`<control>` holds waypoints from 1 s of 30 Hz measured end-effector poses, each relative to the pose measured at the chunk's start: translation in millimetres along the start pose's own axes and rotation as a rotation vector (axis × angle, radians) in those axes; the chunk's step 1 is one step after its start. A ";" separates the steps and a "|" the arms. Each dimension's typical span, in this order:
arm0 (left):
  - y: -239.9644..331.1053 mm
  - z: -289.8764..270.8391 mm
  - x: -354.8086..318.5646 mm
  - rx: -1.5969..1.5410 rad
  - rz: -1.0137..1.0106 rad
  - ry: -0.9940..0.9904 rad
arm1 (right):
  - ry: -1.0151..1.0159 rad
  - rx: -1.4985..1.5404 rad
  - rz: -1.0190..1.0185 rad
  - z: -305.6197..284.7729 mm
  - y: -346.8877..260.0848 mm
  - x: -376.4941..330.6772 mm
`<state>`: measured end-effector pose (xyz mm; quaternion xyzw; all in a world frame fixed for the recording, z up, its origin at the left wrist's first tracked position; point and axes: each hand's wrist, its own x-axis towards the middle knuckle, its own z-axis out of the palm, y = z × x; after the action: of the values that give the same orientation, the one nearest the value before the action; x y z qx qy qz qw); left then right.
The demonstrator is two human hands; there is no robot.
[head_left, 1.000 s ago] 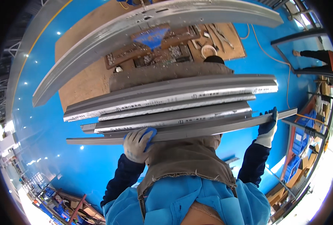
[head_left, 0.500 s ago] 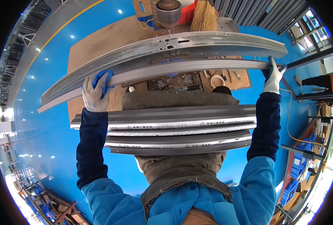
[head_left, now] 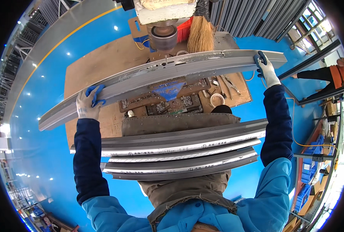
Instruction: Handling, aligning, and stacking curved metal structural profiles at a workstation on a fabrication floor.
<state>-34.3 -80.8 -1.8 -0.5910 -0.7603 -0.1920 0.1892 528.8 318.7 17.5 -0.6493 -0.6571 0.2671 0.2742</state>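
Observation:
A long grey metal profile (head_left: 141, 82) stretches across the view under the drill press (head_left: 163, 38), tilted with its left end nearer me. Holes and pale shavings show along its far edge, close to the drill's tip; whether the tip touches it I cannot tell. My left hand (head_left: 88, 103), in a white glove with blue fingers, grips the profile toward its left end. Toward the right end my right hand (head_left: 268, 70), gloved the same way, holds it with the fingers over the far edge. Beneath its middle shows a blue surface (head_left: 169, 91) among metal chips.
Several dark profiles with white printed film (head_left: 179, 150) lie across my lap. On the brown worktable (head_left: 98, 58) are pliers (head_left: 230, 86), a tape roll (head_left: 217, 100) and a straw broom (head_left: 201, 35). At right stand a frame and a person in orange (head_left: 338, 75).
Both hands have shifted left with the profile, the right hand also slightly toward me. The dark gap between its two long strips no longer shows. The view has shifted, bringing in more of the drill press.

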 end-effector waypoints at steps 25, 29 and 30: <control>84.3 15.1 35.0 -0.169 0.071 0.065 | -0.207 -0.102 -0.283 53.6 -90.6 -84.3; 90.6 31.0 40.9 -0.018 -0.073 -0.034 | -0.253 0.161 -0.309 47.0 -98.8 -102.0; 74.1 32.7 31.8 -0.007 -0.062 -0.004 | -0.235 0.248 -0.298 37.5 -107.0 -107.9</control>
<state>28.4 -20.9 -8.3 -0.5682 -0.7780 -0.1992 0.1795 427.3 209.5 65.3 -0.4708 -0.7354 0.3763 0.3098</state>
